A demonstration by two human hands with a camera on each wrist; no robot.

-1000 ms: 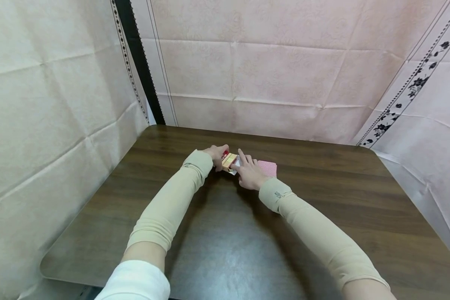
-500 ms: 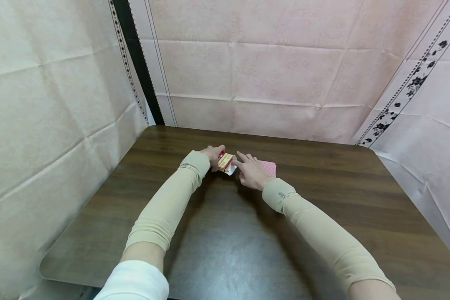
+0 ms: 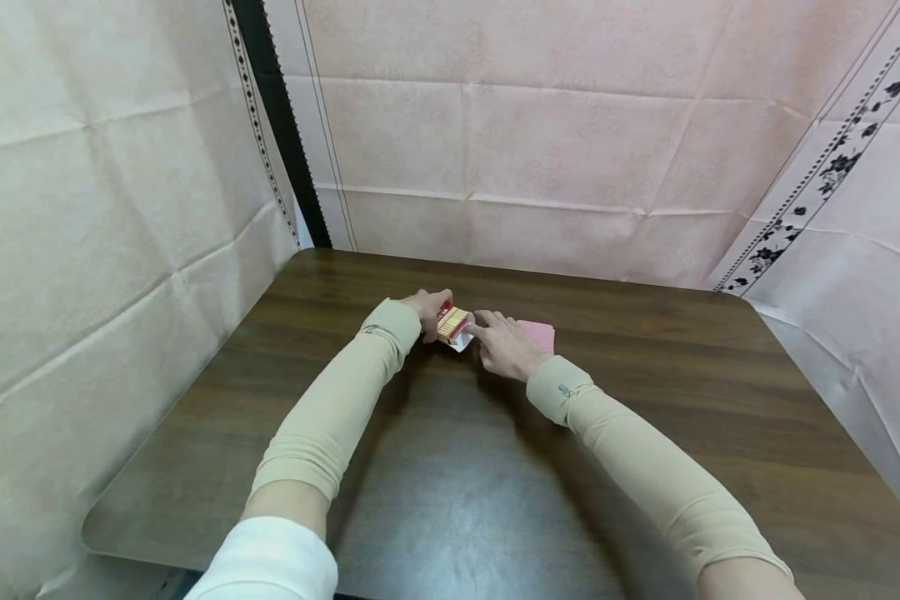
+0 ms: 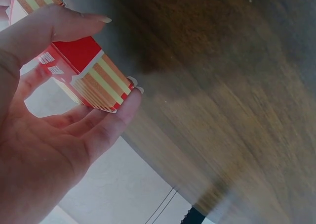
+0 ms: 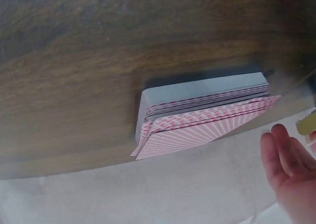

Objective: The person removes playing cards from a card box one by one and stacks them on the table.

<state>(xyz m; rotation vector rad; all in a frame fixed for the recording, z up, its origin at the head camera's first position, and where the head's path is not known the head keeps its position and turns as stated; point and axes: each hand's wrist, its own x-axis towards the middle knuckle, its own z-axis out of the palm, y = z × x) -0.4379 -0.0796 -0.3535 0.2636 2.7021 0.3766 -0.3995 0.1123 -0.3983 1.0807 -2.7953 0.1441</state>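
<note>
A red-and-yellow striped playing card box [image 3: 453,322] is in my left hand [image 3: 424,312], over the far middle of the table. In the left wrist view, the thumb lies across the red face of the card box [image 4: 106,80] and the fingers wrap beneath and round its far end. A white flap [image 3: 462,342] stands out from the box's right end. My right hand [image 3: 506,346] reaches to that end, a fingertip at the flap. Beyond it lies a stack of playing cards [image 3: 537,335] with pink patterned backs, slightly uneven in the right wrist view.
The brown wooden table [image 3: 435,467] has rounded corners and its far edge runs just behind the hands. Pale cloth [image 3: 540,150] hangs behind and at both sides. Both forearms cross the table from the front.
The left hand and box have shifted slightly left. The right hand's upper finger has lowered from its raised position, while another fingertip stays near the box's flap. The card stack stays put.
</note>
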